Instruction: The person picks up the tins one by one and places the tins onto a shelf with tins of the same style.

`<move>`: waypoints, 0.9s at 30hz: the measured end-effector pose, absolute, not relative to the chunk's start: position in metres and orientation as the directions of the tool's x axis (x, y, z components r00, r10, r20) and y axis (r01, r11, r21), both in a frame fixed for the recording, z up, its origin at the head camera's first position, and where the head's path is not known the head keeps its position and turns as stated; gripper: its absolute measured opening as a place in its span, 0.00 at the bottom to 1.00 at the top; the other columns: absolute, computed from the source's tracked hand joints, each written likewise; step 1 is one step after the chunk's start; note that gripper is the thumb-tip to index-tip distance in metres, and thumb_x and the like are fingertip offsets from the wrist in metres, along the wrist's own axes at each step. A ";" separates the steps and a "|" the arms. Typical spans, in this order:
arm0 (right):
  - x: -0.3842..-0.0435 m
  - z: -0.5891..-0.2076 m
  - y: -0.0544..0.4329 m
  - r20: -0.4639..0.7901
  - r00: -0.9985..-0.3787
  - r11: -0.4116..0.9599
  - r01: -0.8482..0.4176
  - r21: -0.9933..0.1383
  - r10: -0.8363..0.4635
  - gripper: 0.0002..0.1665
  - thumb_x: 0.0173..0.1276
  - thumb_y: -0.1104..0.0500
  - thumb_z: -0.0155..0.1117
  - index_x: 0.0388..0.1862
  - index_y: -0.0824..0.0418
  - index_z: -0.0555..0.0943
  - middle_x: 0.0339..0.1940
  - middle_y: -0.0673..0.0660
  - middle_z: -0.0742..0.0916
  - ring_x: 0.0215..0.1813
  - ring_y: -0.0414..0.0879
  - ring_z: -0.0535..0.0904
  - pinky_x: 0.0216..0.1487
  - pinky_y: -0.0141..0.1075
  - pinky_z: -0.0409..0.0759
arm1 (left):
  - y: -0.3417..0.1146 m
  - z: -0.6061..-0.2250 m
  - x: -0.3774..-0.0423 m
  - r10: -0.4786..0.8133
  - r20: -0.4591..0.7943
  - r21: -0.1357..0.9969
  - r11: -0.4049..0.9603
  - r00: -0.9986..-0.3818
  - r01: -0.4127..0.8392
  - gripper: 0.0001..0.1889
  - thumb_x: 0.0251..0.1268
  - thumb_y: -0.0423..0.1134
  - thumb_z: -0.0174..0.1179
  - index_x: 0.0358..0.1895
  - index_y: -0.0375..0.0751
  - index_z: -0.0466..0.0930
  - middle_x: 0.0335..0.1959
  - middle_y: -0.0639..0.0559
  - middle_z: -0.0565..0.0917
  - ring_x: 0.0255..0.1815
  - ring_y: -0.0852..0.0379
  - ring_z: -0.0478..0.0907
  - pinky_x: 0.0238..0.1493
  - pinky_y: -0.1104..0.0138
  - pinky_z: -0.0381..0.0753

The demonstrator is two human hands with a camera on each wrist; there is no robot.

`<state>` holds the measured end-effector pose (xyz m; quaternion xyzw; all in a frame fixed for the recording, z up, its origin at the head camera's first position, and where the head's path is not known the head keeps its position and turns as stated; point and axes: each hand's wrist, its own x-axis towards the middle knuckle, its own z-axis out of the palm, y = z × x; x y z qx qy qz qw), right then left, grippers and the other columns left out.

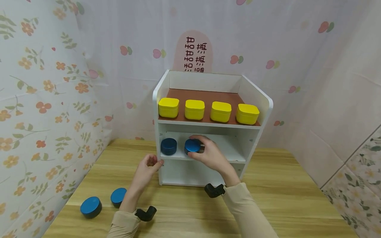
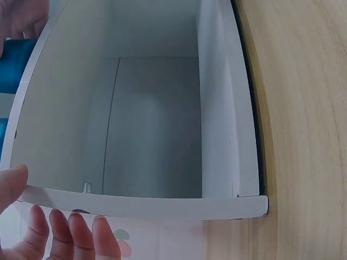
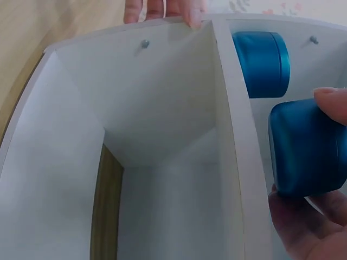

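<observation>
A white shelf unit (image 1: pixel 205 123) stands on the wooden table. On its middle board, my right hand (image 1: pixel 212 155) holds a round blue tin (image 1: pixel 192 145), thumb and fingers on opposite sides of it. Just left of that tin, a second blue tin (image 1: pixel 169 146) sits by the left side panel. My left hand (image 1: pixel 146 170) grips the front edge of that side panel (image 2: pixel 146 207), low on the unit. Its thumb lies over the edge while the other fingers (image 3: pixel 154 10) stay outside. In the right wrist view, the held tin (image 3: pixel 306 149) is right at the board's front edge.
Several yellow boxes (image 1: pixel 194 109) line the brown top board of the unit. Two more blue tins, one nearer (image 1: pixel 91 207) and one partly behind the left forearm (image 1: pixel 118 197), lie on the table (image 1: pixel 184 211) at left. Patterned curtains hang behind and beside the table.
</observation>
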<state>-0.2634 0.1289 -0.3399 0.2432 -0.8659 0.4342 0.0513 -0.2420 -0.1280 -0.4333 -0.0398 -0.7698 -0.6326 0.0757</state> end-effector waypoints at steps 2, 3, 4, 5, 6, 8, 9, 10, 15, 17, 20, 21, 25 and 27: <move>-0.266 -0.340 0.127 0.288 -0.884 0.507 -0.451 -0.735 -0.369 0.33 0.60 0.55 0.73 0.64 0.56 0.74 0.64 0.56 0.76 0.57 0.54 0.77 0.58 0.47 0.75 | -0.128 -0.433 -0.242 -0.033 0.165 0.969 0.193 -0.986 0.156 0.16 0.66 0.43 0.65 0.45 0.37 0.71 0.40 0.46 0.74 0.43 0.51 0.70 0.43 0.64 0.70; -0.267 -0.340 0.127 0.284 -0.887 0.508 -0.445 -0.738 -0.366 0.33 0.60 0.55 0.73 0.64 0.56 0.74 0.63 0.56 0.76 0.57 0.54 0.77 0.58 0.47 0.75 | -0.128 -0.433 -0.242 -0.033 0.166 0.969 0.192 -0.986 0.157 0.16 0.66 0.43 0.65 0.45 0.37 0.71 0.39 0.46 0.74 0.42 0.51 0.70 0.43 0.64 0.70; -0.268 -0.340 0.127 0.278 -0.890 0.509 -0.438 -0.741 -0.362 0.33 0.60 0.55 0.73 0.64 0.55 0.74 0.63 0.57 0.77 0.57 0.54 0.77 0.58 0.47 0.75 | -0.128 -0.433 -0.242 -0.032 0.167 0.969 0.190 -0.985 0.158 0.16 0.66 0.43 0.65 0.44 0.37 0.71 0.39 0.46 0.74 0.42 0.51 0.70 0.43 0.64 0.71; -0.269 -0.341 0.126 0.274 -0.892 0.510 -0.433 -0.743 -0.359 0.33 0.60 0.55 0.73 0.64 0.55 0.74 0.64 0.57 0.76 0.57 0.54 0.77 0.58 0.47 0.75 | -0.128 -0.433 -0.242 -0.032 0.168 0.969 0.187 -0.985 0.159 0.16 0.65 0.43 0.65 0.44 0.37 0.71 0.39 0.46 0.74 0.42 0.51 0.70 0.42 0.65 0.71; -0.270 -0.341 0.126 0.270 -0.894 0.512 -0.429 -0.744 -0.357 0.33 0.60 0.55 0.73 0.64 0.55 0.74 0.64 0.57 0.76 0.57 0.54 0.77 0.58 0.48 0.75 | -0.128 -0.433 -0.242 -0.031 0.168 0.970 0.185 -0.985 0.159 0.16 0.65 0.43 0.65 0.44 0.37 0.71 0.39 0.46 0.74 0.42 0.51 0.71 0.42 0.65 0.71; -0.270 -0.340 0.125 0.262 -0.898 0.519 -0.422 -0.743 -0.355 0.33 0.60 0.55 0.73 0.64 0.55 0.74 0.64 0.57 0.76 0.57 0.55 0.77 0.58 0.47 0.75 | -0.128 -0.433 -0.242 -0.032 0.169 0.970 0.184 -0.985 0.161 0.16 0.65 0.42 0.66 0.44 0.37 0.71 0.39 0.46 0.74 0.42 0.51 0.71 0.42 0.65 0.71; -0.271 -0.340 0.125 0.259 -0.899 0.522 -0.420 -0.742 -0.354 0.33 0.60 0.55 0.73 0.64 0.55 0.74 0.64 0.57 0.76 0.57 0.55 0.77 0.58 0.47 0.75 | -0.128 -0.433 -0.242 -0.033 0.170 0.969 0.185 -0.985 0.161 0.16 0.65 0.42 0.66 0.44 0.36 0.71 0.39 0.46 0.74 0.42 0.51 0.71 0.42 0.65 0.71; -0.271 -0.340 0.125 0.256 -0.900 0.525 -0.418 -0.741 -0.354 0.33 0.60 0.55 0.73 0.64 0.55 0.74 0.64 0.57 0.76 0.57 0.55 0.77 0.58 0.47 0.76 | -0.128 -0.433 -0.242 -0.033 0.170 0.969 0.185 -0.985 0.161 0.16 0.65 0.42 0.66 0.44 0.36 0.71 0.39 0.46 0.74 0.42 0.51 0.71 0.42 0.65 0.71; -0.272 -0.340 0.124 0.253 -0.900 0.532 -0.418 -0.737 -0.356 0.33 0.60 0.55 0.73 0.65 0.56 0.74 0.63 0.57 0.77 0.57 0.55 0.77 0.58 0.47 0.75 | -0.128 -0.433 -0.242 -0.033 0.168 0.969 0.191 -0.985 0.159 0.16 0.66 0.42 0.65 0.45 0.37 0.71 0.39 0.46 0.74 0.42 0.50 0.70 0.42 0.65 0.71; -0.273 -0.340 0.123 0.254 -0.896 0.529 -0.423 -0.735 -0.364 0.33 0.61 0.56 0.73 0.65 0.57 0.74 0.63 0.58 0.77 0.57 0.54 0.77 0.58 0.47 0.75 | -0.128 -0.433 -0.242 -0.033 0.169 0.969 0.190 -0.985 0.160 0.15 0.66 0.42 0.65 0.44 0.37 0.71 0.38 0.46 0.74 0.42 0.50 0.70 0.41 0.65 0.71; -0.275 -0.340 0.122 0.262 -0.889 0.527 -0.437 -0.729 -0.376 0.33 0.61 0.56 0.72 0.65 0.57 0.74 0.64 0.57 0.77 0.57 0.53 0.77 0.59 0.47 0.74 | -0.128 -0.432 -0.241 -0.032 0.171 0.969 0.189 -0.985 0.162 0.15 0.65 0.41 0.65 0.44 0.36 0.71 0.38 0.46 0.73 0.42 0.50 0.70 0.41 0.65 0.71; -0.275 -0.340 0.122 0.266 -0.886 0.526 -0.444 -0.726 -0.380 0.33 0.61 0.56 0.72 0.65 0.58 0.74 0.64 0.57 0.77 0.57 0.53 0.77 0.59 0.47 0.74 | -0.128 -0.432 -0.241 -0.032 0.172 0.968 0.189 -0.985 0.163 0.15 0.65 0.41 0.65 0.44 0.36 0.71 0.38 0.46 0.73 0.42 0.50 0.70 0.41 0.65 0.71; -0.277 -0.341 0.120 0.272 -0.881 0.541 -0.456 -0.706 -0.388 0.32 0.61 0.56 0.72 0.64 0.58 0.75 0.64 0.56 0.77 0.58 0.51 0.76 0.60 0.46 0.73 | -0.128 -0.432 -0.241 -0.029 0.169 0.968 0.193 -0.985 0.160 0.15 0.66 0.42 0.65 0.44 0.36 0.71 0.39 0.46 0.74 0.42 0.51 0.70 0.42 0.64 0.70; -0.278 -0.341 0.120 0.272 -0.880 0.549 -0.458 -0.699 -0.389 0.32 0.61 0.56 0.72 0.64 0.58 0.75 0.64 0.55 0.77 0.58 0.51 0.76 0.60 0.46 0.73 | -0.128 -0.432 -0.241 -0.029 0.168 0.968 0.195 -0.985 0.160 0.16 0.66 0.43 0.65 0.44 0.37 0.71 0.39 0.46 0.74 0.42 0.51 0.70 0.42 0.64 0.70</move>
